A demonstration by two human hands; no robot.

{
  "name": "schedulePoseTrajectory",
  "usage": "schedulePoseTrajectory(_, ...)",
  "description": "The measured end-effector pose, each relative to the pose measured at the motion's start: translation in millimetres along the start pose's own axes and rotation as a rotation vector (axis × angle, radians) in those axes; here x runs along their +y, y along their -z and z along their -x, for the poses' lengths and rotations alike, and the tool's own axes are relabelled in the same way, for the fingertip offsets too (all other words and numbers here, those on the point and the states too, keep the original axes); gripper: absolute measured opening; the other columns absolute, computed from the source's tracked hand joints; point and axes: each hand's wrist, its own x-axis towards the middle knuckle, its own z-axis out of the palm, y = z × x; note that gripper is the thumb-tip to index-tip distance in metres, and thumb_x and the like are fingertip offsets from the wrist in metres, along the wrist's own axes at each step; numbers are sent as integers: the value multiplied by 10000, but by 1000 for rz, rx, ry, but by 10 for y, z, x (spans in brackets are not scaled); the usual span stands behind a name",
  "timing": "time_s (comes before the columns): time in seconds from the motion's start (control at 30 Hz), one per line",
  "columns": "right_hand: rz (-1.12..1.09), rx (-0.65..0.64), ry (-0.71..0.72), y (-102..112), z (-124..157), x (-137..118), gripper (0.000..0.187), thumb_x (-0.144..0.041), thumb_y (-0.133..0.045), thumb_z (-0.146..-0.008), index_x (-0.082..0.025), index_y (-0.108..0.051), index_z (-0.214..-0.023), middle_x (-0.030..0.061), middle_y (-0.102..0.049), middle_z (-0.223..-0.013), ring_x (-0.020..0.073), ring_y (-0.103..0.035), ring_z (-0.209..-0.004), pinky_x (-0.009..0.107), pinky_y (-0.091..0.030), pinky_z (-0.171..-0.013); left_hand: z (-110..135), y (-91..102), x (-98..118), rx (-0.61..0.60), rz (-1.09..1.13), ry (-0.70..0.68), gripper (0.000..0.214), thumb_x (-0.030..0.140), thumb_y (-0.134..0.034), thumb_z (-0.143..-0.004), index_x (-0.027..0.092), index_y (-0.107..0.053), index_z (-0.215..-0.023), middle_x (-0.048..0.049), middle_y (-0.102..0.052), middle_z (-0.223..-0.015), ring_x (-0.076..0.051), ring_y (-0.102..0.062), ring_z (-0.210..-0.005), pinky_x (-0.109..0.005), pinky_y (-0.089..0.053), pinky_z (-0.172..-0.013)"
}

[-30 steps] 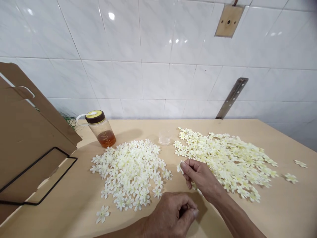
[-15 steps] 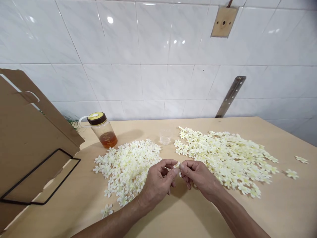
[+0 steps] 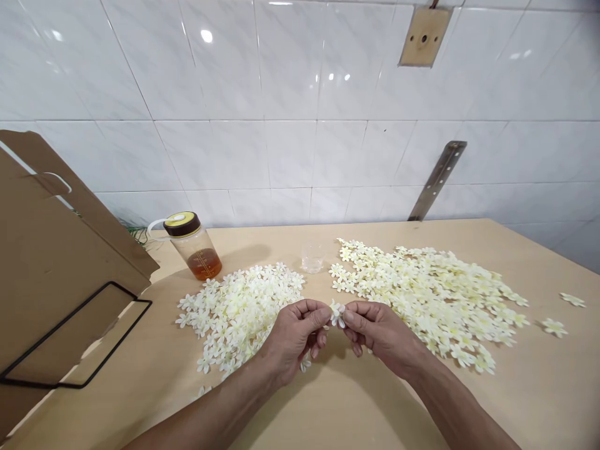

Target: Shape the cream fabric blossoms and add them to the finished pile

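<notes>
Between my two hands, above the table's middle, is a small white artificial flower (image 3: 336,314). My left hand (image 3: 300,334) pinches its left side between thumb and forefinger. The thumb and forefinger of my right hand (image 3: 377,331) grip its right side. Another white flower (image 3: 305,362) shows just below my left hand's fingers; whether they touch it I cannot tell. Left of my hands spreads a heap of white flowers (image 3: 241,312), partly covered by my left hand and forearm. A wider heap of yellowish-white flowers (image 3: 422,287) lies to the right, behind my right hand.
A small clear cup (image 3: 312,258) stands between the heaps. At the back left is a bottle (image 3: 201,253) with amber liquid. A cardboard piece (image 3: 60,250) and a black wire frame (image 3: 117,337) occupy the left side. Two loose flowers (image 3: 554,327) lie far right.
The held flower has turned and its petals now show more openly between my fingers. My left hand has shifted slightly left, and a white flower has come into view beneath it.
</notes>
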Motion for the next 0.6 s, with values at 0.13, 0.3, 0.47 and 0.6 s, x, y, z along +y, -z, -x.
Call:
schedulePoseTrajectory(0.13, 20, -6, 10, 10, 7, -18, 361, -499, -691, -771, -150, -619, -709, -15, -518, -592, 94, -483, -512, 224, -428, -491, -19, 30, 13, -9, 76, 38, 347, 418, -759, -691, 135, -595, -806, 43, -541, -525, -29, -387, -348, -153, -298, -353)
schedulePoseTrajectory(0.3, 23, 27, 3, 17, 10, -26, 376, -524, -674, -776, -152, -626, -761, -12, -517, -609, 95, -483, -513, 217, -423, -481, -47, 57, -9, -64, 127, 54, 337, 409, -755, -702, 124, -591, -772, 14, -579, -635, -21, -406, -389, -150, -257, -341)
schedulePoseTrajectory(0.47, 50, 45, 25, 27, 0, -13, 379, -528, -634, -809, -152, -629, -759, -8, -524, -632, 93, -489, -507, 226, -426, -495, -65, 68, -10, -79, 154, 60, 331, 408, -750, -713, 126, -579, -746, 30, -552, -605, -18, -391, -388, -156, -240, -343)
schedulePoseTrajectory(0.6, 61, 59, 66, 33, -7, 5, 331, -481, -651, -814, -157, -627, -756, -20, -509, -622, 97, -493, -520, 236, -436, -516, -85, 98, 10, -58, 173, 47, 342, 417, -746, -717, 125, -569, -736, 28, -542, -601, -24, -395, -408, -159, -229, -349)
